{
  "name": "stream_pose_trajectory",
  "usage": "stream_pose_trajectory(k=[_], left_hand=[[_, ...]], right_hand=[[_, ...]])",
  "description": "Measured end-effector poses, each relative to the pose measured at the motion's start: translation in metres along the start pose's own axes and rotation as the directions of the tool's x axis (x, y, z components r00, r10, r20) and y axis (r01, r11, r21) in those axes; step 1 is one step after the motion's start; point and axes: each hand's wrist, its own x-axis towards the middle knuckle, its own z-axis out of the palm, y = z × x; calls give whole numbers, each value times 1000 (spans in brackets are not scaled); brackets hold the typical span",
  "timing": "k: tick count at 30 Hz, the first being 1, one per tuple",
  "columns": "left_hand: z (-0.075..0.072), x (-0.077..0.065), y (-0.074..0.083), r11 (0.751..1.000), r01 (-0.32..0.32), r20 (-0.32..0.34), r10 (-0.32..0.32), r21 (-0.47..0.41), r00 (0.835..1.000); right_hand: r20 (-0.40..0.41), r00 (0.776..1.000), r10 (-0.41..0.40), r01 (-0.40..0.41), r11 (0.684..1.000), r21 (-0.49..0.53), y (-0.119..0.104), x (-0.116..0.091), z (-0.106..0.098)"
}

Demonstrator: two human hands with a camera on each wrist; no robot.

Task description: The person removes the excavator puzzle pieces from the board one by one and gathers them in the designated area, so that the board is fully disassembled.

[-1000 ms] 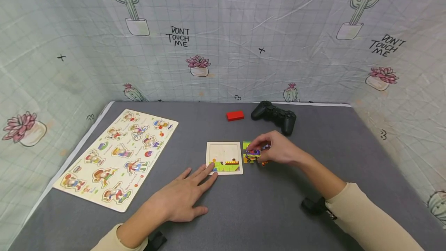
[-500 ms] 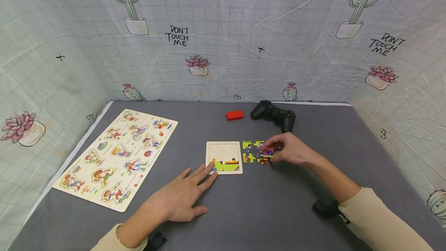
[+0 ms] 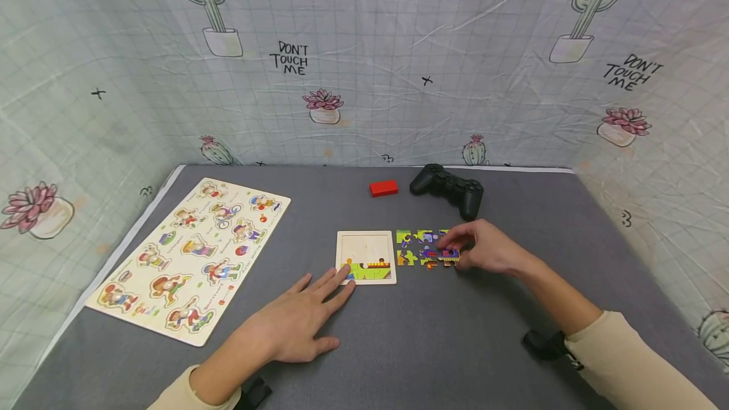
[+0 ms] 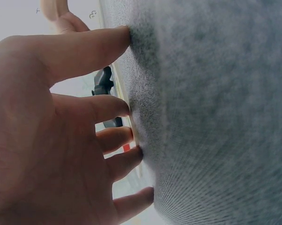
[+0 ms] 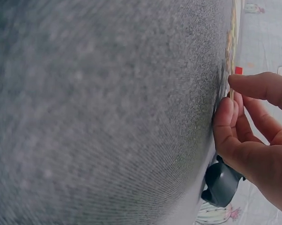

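Note:
In the head view, a small wooden puzzle tray (image 3: 366, 248) lies mid-table, its bottom row filled with green and yellow pieces. My left hand (image 3: 297, 326) lies with straight, spread fingers, the fingertips resting on the tray's lower left corner. Right of the tray, my right hand (image 3: 491, 248) pinches a purple puzzle piece (image 3: 450, 255) between thumb and fingers, at the right end of a group of loose puzzle pieces (image 3: 407, 258). Seen from the right wrist, the thumb and index finger meet at the thin edge of that piece. The fingers partly hide the pieces behind them.
Behind the pieces lie a black game controller (image 3: 447, 190) and a red block (image 3: 384, 188). A large wooden board (image 3: 190, 258) with pictured figures covers the left side of the grey table. Printed cloth walls rise at the back and both sides.
My right hand has moved to the right with the purple piece, from near the tray to the far end of the loose pieces, uncovering several of them. My left hand has stayed put.

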Motion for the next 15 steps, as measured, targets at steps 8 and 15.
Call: stream_pose_trajectory(k=[8, 15], left_hand=[[0, 0, 0, 1000, 3, 3, -3, -2, 1000], [0, 1, -1, 1000, 3, 9, -3, -2, 1000]], right_hand=[[-16, 1000, 0, -1, 997, -80, -2, 1, 2], [-38, 999, -30, 24, 988, -155, -3, 2, 3]])
